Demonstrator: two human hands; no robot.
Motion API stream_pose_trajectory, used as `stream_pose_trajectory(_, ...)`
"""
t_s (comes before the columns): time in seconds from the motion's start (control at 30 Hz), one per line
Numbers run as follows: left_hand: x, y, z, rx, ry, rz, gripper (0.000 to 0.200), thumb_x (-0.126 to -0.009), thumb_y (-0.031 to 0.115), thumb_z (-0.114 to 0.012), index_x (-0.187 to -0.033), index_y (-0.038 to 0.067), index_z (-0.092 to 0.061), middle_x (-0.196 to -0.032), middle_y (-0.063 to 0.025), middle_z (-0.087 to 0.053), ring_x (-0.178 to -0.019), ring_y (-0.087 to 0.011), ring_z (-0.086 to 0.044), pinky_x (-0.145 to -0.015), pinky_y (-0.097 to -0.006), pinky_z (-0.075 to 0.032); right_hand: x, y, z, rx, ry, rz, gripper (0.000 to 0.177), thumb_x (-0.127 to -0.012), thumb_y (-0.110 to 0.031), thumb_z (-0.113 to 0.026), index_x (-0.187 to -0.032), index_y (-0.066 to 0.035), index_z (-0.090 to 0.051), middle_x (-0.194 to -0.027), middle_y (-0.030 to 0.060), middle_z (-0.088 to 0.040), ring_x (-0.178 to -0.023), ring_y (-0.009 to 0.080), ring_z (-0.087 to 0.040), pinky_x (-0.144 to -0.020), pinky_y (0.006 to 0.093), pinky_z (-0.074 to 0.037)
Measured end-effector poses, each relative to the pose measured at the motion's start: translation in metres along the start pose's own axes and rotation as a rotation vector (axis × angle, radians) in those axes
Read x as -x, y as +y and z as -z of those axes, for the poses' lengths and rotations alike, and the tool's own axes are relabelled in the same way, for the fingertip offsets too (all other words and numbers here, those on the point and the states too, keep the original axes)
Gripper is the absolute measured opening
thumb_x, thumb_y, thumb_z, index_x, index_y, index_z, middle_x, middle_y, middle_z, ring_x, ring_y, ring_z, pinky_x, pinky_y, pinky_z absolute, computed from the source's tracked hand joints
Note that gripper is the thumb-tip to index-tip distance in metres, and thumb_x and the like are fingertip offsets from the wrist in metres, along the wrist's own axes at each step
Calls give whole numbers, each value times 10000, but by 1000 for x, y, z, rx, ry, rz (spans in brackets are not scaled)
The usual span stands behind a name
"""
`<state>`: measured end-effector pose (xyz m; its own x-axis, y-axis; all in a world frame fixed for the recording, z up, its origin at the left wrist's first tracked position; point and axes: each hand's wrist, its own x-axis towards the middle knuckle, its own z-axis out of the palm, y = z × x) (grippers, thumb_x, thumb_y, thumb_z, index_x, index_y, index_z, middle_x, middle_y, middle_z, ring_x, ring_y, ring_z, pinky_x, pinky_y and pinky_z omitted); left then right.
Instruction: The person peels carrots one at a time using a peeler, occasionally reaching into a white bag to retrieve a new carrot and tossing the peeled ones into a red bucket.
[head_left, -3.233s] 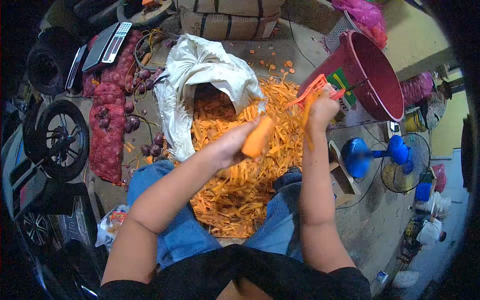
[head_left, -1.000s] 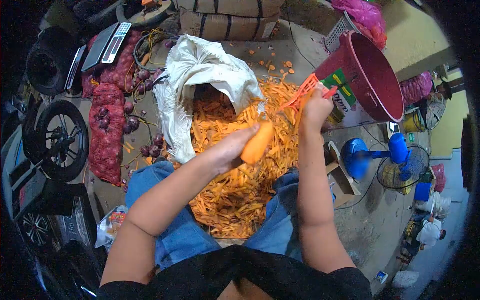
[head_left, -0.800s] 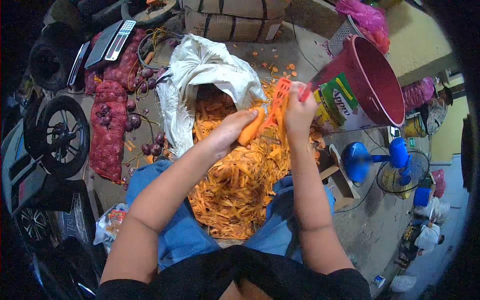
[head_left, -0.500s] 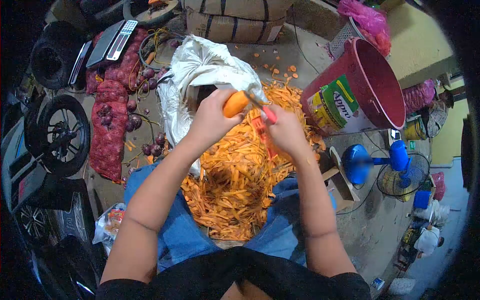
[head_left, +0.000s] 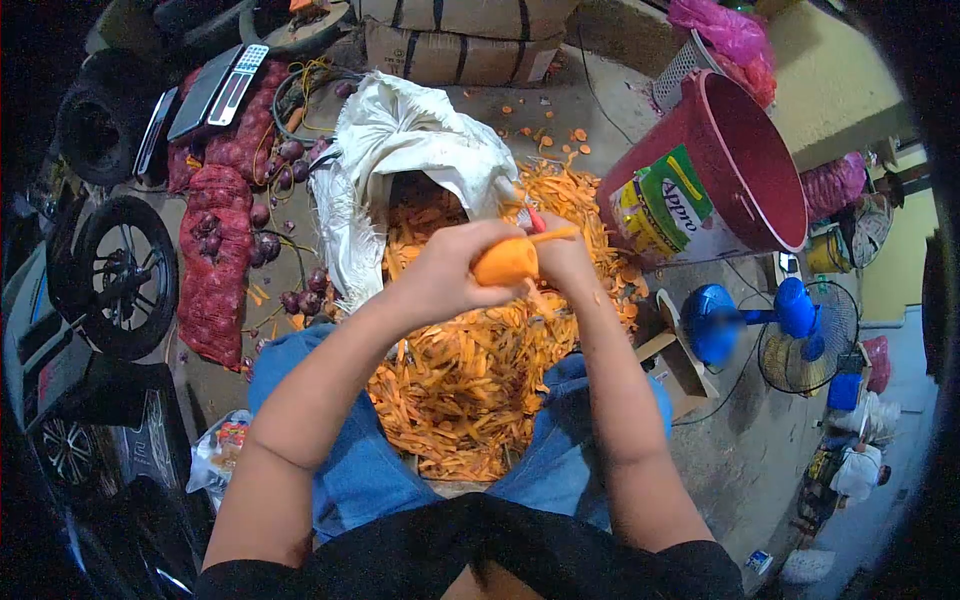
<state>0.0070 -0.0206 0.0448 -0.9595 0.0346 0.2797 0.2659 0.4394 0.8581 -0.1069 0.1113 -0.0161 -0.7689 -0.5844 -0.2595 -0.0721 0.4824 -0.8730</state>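
Note:
My left hand (head_left: pixel 455 268) is wrapped round a peeled orange carrot (head_left: pixel 505 263), held over a heap of carrot peelings (head_left: pixel 455 400) between my knees. Close beside it, my right hand (head_left: pixel 562 258) grips a peeler (head_left: pixel 536 220) by its red handle, partly hidden behind the hand and the carrot. A strip of peel (head_left: pixel 555 234) sticks out from the carrot toward my right hand. Just beyond my hands lies an opened white sack (head_left: pixel 430 135), with orange pieces showing in its dark mouth.
At the right stands a tilted dark red bucket (head_left: pixel 690 170), with a blue fan (head_left: pixel 712 325) nearer me. Red net bags of onions (head_left: pixel 215 270) and a motorcycle wheel (head_left: pixel 125 275) are at the left. A person (head_left: pixel 858 473) is far off at the right.
My left hand and the carrot have moved down and to the right. My right hand has shifted slightly, and a strip of peel now stands off the carrot.

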Motion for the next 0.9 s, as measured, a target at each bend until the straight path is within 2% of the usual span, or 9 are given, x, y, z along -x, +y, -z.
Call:
stream_pose_trajectory(0.03, 0, -6, 0, 14, 64, 54, 411, -549, 99, -647, -914, 15, -479, -832, -99, -527, -780, -158, -519, -711, -261, -403, 0, -6, 1, 80, 11, -9, 176, -684, -186, -511, -738, -21, -542, -647, 138, -549, -595, 239, -533, -530, 318, -401)
stream_pose_trajectory(0.2, -8, -25, 19, -148, 212, 98, 402, -558, 163, -665, -879, 1, -485, -781, -145, -528, -723, -236, -530, -662, -292, -414, 9, -21, -4, 197, 64, 257, 153, -728, -149, -474, -784, -15, -523, -635, 109, -545, -568, 191, -528, -512, 303, -407)
stream_pose_trajectory(0.3, -6, -32, 23, -106, 183, 205, 361, -535, 101, -630, -857, 12, -492, -747, -137, -525, -699, -240, -529, -635, -288, -413, 17, -35, -4, 550, 51, 287, 210, -696, -136, -496, -871, -21, -501, -698, 184, -539, -665, 325, -529, -564, 346, -413)
stream_pose_trajectory(0.4, -4, -28, 21, -113, 200, 196, 348, -523, 88, -621, -841, 16, -499, -716, -132, -522, -684, -240, -529, -626, -290, -415, 18, -36, -5, 492, 84, 291, 244, -615, -244, -570, -695, -35, -473, -653, 184, -534, -649, 332, -525, -562, 394, -408)
stream_pose_trajectory(0.53, -6, -22, 24, -199, 85, 218, 344, -523, 77, -628, -835, 18, -496, -753, -100, -542, -705, -187, -539, -657, -267, -413, 13, -27, -5, 529, 109, 342, 219, -632, -229, -558, -695, -34, -481, -636, 181, -536, -645, 333, -527, -559, 393, -408)
stream_pose_trajectory(0.6, -3, -16, 21, -120, -158, 90, 343, -512, 78, -629, -824, 13, -500, -769, -106, -543, -719, -204, -540, -660, -275, -415, 7, -15, -2, 425, 92, 243, 181, -651, -194, -536, -710, -26, -503, -645, 178, -542, -656, 333, -526, -568, 395, -407)
stream_pose_trajectory(0.63, 0, -12, 13, -77, -145, -141, 355, -500, 78, -630, -825, 13, -505, -773, -104, -540, -727, -199, -535, -664, -273, -412, 0, -5, -1, 423, 97, 241, 181, -651, -194, -536, -710, -26, -503, -645, 178, -542, -656, 333, -526, -568, 395, -407)
stream_pose_trajectory(0.67, 1, -11, 10, -76, -152, -144, 355, -500, 78, -630, -825, 13, -505, -773, -104, -540, -727, -199, -535, -664, -273, -412, -6, 5, 1, 431, 105, 163, 164, -654, -175, -525, -726, -28, -515, -659, 180, -544, -662, 333, -525, -577, 396, -406)
stream_pose_trajectory(0.9, -3, -35, 21, 6, 136, 130, 352, -550, 114, -618, -861, 3, -495, -717, -145, -536, -653, -228, -541, -613, -275, -416, 7, -20, -4, 370, 182, 291, 127, -674, -82, -489, -776, -7, -508, -619, 166, -531, -561, 289, -513, -524, 337, -393)
